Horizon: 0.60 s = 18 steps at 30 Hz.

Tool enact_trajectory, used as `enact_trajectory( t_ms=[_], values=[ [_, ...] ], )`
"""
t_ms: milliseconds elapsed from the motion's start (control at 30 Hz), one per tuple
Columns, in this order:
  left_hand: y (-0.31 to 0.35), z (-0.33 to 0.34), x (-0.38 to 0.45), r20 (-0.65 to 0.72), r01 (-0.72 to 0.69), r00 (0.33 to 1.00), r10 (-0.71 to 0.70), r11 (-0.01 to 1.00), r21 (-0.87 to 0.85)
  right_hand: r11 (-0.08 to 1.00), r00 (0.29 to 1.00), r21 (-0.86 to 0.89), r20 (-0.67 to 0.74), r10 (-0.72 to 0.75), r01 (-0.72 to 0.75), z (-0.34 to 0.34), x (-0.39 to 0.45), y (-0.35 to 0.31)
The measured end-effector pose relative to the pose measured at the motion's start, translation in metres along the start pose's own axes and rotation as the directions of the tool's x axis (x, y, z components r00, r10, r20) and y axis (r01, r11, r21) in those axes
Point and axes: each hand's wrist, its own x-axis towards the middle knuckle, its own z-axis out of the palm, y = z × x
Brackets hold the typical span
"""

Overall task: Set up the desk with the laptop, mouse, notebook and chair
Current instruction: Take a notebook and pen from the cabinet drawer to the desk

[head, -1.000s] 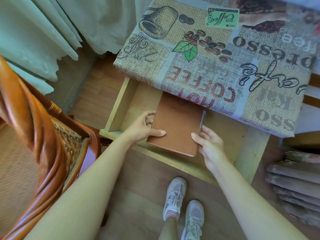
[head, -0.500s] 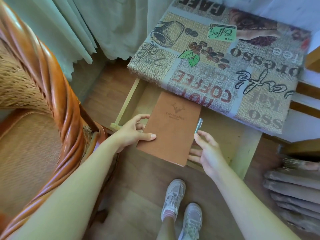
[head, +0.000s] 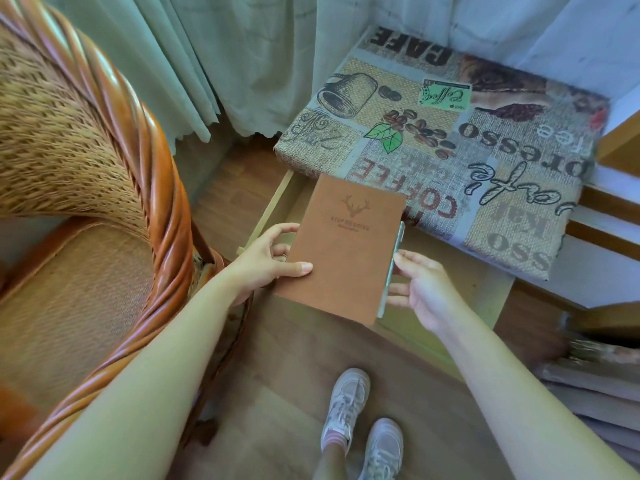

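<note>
Two hands hold one brown notebook (head: pixel 341 247) above the open drawer (head: pixel 460 271) of the bench (head: pixel 519 161). At the far left stands a wicker chair (head: pixel 86 188) with a twisted wooden frame. The notebook has a plain leather-like cover with a stamped deer head and small letters; a pen (head: pixel 398 242) sits along its right edge. The left hand (head: pixel 266 261) grips the left edge, thumb flat on the cover and fingers curled under. The right hand (head: pixel 420 289) touches the right edge with loose, half-open fingers. The bench has a coffee-print cloth.
</note>
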Motion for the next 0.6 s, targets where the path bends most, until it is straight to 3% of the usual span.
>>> enact_trajectory(
  t_ms=[333, 600],
  values=[
    [0.053, 0.024, 0.045, -0.015, -0.107, 0.994, 0.108, 0.994, 0.004, 0.983, 0.982, -0.06, -0.061, -0.179, 0.176, -0.023, 0.009, -0.06],
    [0.106, 0.032, 0.103, 0.046, -0.169, 0.985, 0.167, 0.985, 0.039, 0.972, 0.961, -0.07, -0.145, -0.234, 0.226, -0.036, 0.044, -0.108]
  ],
)
